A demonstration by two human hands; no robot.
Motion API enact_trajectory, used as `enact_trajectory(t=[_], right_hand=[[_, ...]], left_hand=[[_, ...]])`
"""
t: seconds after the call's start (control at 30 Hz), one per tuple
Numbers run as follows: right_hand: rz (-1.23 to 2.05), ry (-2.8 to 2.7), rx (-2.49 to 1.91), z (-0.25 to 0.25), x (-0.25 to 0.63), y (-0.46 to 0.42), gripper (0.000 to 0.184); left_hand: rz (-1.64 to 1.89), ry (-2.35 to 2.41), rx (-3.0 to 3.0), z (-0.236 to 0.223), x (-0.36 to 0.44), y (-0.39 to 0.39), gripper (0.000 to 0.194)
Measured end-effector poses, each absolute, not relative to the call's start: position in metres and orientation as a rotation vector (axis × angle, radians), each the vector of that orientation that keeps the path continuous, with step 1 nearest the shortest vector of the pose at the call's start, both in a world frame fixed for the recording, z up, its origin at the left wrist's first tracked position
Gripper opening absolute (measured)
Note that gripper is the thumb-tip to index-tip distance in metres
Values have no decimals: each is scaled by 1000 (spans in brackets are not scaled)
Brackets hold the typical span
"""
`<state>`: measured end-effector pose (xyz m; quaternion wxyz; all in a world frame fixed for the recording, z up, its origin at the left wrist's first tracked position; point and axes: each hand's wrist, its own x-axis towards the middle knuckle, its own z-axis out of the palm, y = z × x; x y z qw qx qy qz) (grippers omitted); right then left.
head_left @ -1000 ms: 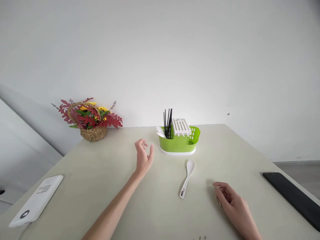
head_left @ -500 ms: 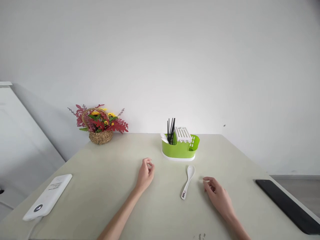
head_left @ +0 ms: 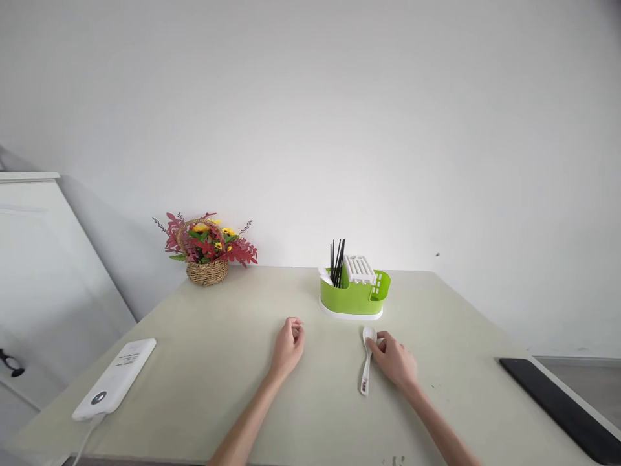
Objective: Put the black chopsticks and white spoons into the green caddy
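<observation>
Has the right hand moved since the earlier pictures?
Yes. Against the green caddy, the right hand has moved left and somewhat forward: earlier it was apart from the spoon; now it is at the spoon's neck.

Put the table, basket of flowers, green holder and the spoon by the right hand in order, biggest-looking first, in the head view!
1. Table
2. Basket of flowers
3. Green holder
4. Spoon
</observation>
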<state>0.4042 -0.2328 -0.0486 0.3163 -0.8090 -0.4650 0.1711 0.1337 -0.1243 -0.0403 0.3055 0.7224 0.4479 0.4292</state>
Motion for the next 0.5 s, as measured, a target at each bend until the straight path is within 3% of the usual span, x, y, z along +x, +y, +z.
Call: enact_trajectory(t=[0.5], right_hand=[[359,-1334,-2109,-59,389,-230,38]], left_hand=[[1125,1163,1894,-48,131,-124,19]])
